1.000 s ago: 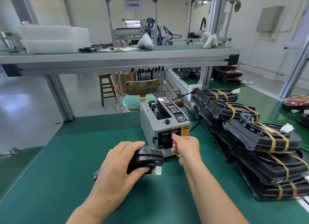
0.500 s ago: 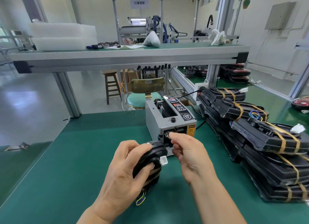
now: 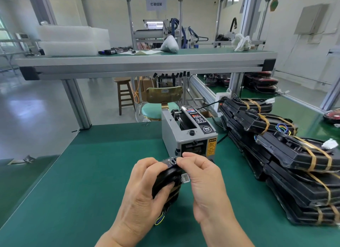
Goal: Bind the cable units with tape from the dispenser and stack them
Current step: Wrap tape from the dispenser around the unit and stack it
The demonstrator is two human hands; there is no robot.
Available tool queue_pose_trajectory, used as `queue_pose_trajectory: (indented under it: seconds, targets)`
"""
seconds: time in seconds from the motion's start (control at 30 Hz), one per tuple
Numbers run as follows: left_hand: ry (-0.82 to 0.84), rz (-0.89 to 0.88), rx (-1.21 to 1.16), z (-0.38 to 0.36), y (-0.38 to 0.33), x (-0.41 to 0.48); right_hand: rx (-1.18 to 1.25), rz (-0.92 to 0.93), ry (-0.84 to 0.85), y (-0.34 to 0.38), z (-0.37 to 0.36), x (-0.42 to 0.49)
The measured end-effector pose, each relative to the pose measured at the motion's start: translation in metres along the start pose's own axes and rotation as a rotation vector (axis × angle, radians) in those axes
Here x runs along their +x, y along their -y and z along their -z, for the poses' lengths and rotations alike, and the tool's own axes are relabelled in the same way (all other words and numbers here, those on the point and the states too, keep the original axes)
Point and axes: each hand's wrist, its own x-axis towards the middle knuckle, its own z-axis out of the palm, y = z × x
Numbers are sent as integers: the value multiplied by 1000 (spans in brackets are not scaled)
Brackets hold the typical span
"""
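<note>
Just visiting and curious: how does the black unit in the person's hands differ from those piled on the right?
The held unit is up on edge; the stacked units lie flat, piled on the mat. The left hand grips the held unit, the right hand pinches its top; the stacked units are untouched. Both: black, tan bands.

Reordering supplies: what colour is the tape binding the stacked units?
Tan tape on the stacked units; clearest in the head view.

A brown wooden stool (image 3: 125,94) stands beside a gold-backed mint-green chair (image 3: 164,95). White foam blocks (image 3: 73,41) lie on the raised shelf (image 3: 147,67).
</note>
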Motion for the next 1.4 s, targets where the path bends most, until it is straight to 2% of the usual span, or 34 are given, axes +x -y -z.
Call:
queue_pose_trajectory:
  seconds: [0.3, 0.7, 1.0, 1.13, 1.23, 1.4]
  targets:
    - [12, 3, -3, 2, -6, 0, -115, 132, -1, -6, -2, -2]
    - [44, 60, -18, 4, -8, 0, -174, 166, 2, -10, 0, -3]
    - [39, 55, 4, 2, -9, 0, -166, 188, -135, -17, 2, -2]
    - [30, 55, 1, 3, -9, -1, -337, 166, -73, -17, 2, 2]
    - [27, 45, 4, 1, -9, -1, -366, 140, -40, -18, 2, 6]
    - [0, 40, 2, 4, -4, -3, -401, 305, -45, -20, 9, 21]
